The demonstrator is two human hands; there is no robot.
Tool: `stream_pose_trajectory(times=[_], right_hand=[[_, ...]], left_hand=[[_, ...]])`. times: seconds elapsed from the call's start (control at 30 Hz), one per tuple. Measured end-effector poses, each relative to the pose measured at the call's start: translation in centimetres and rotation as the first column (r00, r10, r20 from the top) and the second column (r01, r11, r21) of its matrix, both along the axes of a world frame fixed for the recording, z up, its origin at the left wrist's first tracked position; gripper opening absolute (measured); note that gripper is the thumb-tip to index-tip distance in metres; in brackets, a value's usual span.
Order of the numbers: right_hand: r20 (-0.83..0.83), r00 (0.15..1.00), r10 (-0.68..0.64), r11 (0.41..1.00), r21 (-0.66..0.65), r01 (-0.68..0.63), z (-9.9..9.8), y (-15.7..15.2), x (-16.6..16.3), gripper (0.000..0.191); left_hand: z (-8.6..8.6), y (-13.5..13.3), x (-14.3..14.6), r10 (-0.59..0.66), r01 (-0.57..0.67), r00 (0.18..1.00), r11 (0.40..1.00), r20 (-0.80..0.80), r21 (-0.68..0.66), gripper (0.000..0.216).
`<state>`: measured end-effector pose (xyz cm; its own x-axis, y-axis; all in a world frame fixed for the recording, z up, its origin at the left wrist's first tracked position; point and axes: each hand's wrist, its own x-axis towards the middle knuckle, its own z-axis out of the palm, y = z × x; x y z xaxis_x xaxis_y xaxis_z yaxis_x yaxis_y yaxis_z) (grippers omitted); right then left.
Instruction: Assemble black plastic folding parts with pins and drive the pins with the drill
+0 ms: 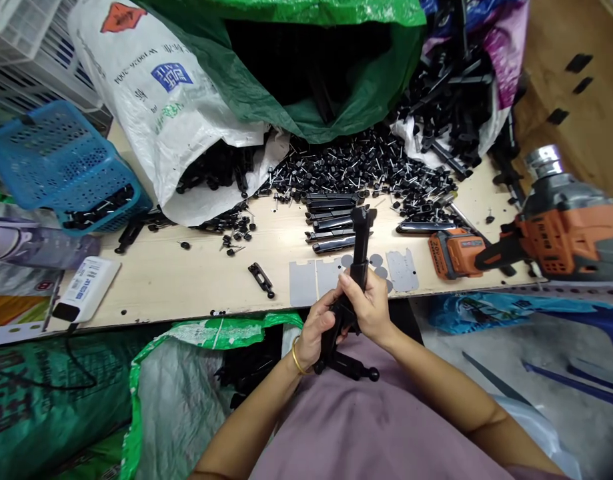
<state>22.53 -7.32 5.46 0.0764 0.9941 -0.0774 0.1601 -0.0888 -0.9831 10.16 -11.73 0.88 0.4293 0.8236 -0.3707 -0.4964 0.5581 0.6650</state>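
Both hands grip one black plastic bracket assembly (pixel 359 250) held upright over my lap at the table's front edge. My left hand (pixel 316 330), with a gold bangle on the wrist, is wrapped round its lower part. Higher on the stem, my right hand (pixel 369 303) is closed round it. A short arm with a ball end (pixel 372 375) sticks out below the hands. On the table just beyond lie a few finished black bars (pixel 333 223) in a row and a heap of small black screws or pins (pixel 366 167).
An orange cordless driver (pixel 551 233) lies at the table's right edge. Thin grey metal plates (pixel 316 277) lie near the front edge. White sack (pixel 151 100) and green sack (pixel 311 60) of black parts stand behind. A blue basket (pixel 61 167) sits left. An open bag (pixel 186 393) is below.
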Motion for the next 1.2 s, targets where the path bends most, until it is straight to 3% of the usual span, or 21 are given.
stream_pose_trajectory(times=[0.13, 0.2, 0.23, 0.3, 0.37, 0.4, 0.47, 0.57, 0.6, 0.67, 0.7, 0.77, 0.83, 0.9, 1.0, 1.07, 1.13, 1.2], right_hand=[[0.033, 0.998, -0.051, 0.998, -0.039, 0.052, -1.9, 0.6, 0.6, 0.034], [0.021, 0.987, -0.16, 0.985, -0.058, 0.161, -3.1, 1.7, 1.4, 0.038], [-0.012, 0.973, -0.23, 0.971, -0.07, 0.229, -3.7, 2.3, 1.8, 0.04], [-0.109, 0.929, -0.352, 0.934, -0.102, 0.342, -4.5, 3.5, 2.3, 0.043], [-0.203, 0.892, -0.404, 0.914, -0.131, 0.385, -4.9, 4.1, 2.4, 0.042], [-0.234, 0.879, -0.416, 0.909, -0.135, 0.394, -5.0, 4.2, 2.3, 0.042], [-0.258, 0.862, -0.437, 0.899, -0.108, 0.424, -5.1, 4.1, 2.1, 0.041], [-0.185, 0.895, -0.405, 0.914, -0.037, 0.405, -5.0, 3.3, 2.0, 0.039], [-0.11, 0.935, -0.336, 0.942, -0.024, 0.336, -4.8, 3.0, 2.3, 0.038], [0.128, 0.99, -0.06, 0.998, -0.026, 0.064, -4.0, 2.6, 3.1, 0.035], [0.281, 0.955, 0.09, 0.996, -0.02, -0.088, -3.3, 2.5, 3.7, 0.034], [0.576, 0.771, 0.271, 0.935, 0.032, -0.353, -1.7, 2.6, 4.9, 0.029], [0.771, 0.573, 0.279, 0.829, 0.108, -0.549, -0.2, 2.9, 6.1, 0.024], [0.846, 0.43, 0.316, 0.708, 0.092, -0.7, 0.8, 3.0, 7.1, 0.017], [0.782, 0.298, 0.548, 0.559, -0.076, -0.826, 1.6, 1.8, 8.2, 0.013], [0.612, 0.31, 0.727, 0.499, -0.162, -0.851, 2.1, -0.1, 8.3, 0.02], [0.369, 0.401, 0.838, 0.494, -0.205, -0.845, 2.7, -2.2, 8.0, 0.021], [0.132, 0.507, 0.852, 0.524, -0.23, -0.82, 3.0, -3.9, 7.1, 0.02]], left_hand=[[0.4, 2.4, -1.4, -0.231, 0.251, 0.956, 0.963, -0.181, 0.101, 0.07], [1.4, 3.2, -1.7, -0.294, 0.422, 0.854, 0.875, -0.43, 0.239, 0.08], [2.1, 3.2, -1.6, -0.263, 0.503, 0.769, 0.811, -0.583, 0.299, 0.091], [3.2, 2.6, -0.5, -0.061, 0.627, 0.525, 0.702, -0.849, 0.338, 0.118], [3.7, 1.6, 1.2, 0.188, 0.658, 0.239, 0.69, -0.953, 0.301, 0.124], [3.6, 1.2, 2.2, 0.267, 0.659, 0.145, 0.692, -0.953, 0.294, 0.119], [2.8, 0.9, 3.6, 0.35, 0.647, 0.072, 0.696, -0.934, 0.311, 0.108], [0.8, 2.0, 3.8, 0.405, 0.584, 0.089, 0.718, -0.91, 0.377, 0.086], [0.2, 2.5, 3.2, 0.417, 0.563, 0.091, 0.728, -0.904, 0.392, 0.078], [-0.8, 3.5, 1.3, 0.427, 0.548, 0.077, 0.737, -0.901, 0.396, 0.065], [-1.0, 3.9, 0.1, 0.423, 0.552, 0.063, 0.739, -0.904, 0.385, 0.061], [-0.9, 4.6, -2.3, 0.405, 0.581, 0.049, 0.732, -0.913, 0.356, 0.057], [-0.1, 4.8, -4.3, 0.361, 0.639, 0.116, 0.686, -0.925, 0.348, 0.054], [1.2, 4.4, -5.3, 0.292, 0.706, 0.224, 0.609, -0.93, 0.361, 0.051], [3.3, 2.8, -5.6, 0.2, 0.762, 0.34, 0.515, -0.919, 0.393, 0.041], [4.3, 1.1, -5.2, 0.104, 0.766, 0.434, 0.481, -0.895, 0.427, 0.037], [4.9, -0.8, -4.7, -0.01, 0.7, 0.575, 0.523, -0.818, 0.486, 0.039], [5.0, -2.4, -4.2, -0.031, 0.55, 0.712, 0.646, -0.702, 0.529, 0.044]])
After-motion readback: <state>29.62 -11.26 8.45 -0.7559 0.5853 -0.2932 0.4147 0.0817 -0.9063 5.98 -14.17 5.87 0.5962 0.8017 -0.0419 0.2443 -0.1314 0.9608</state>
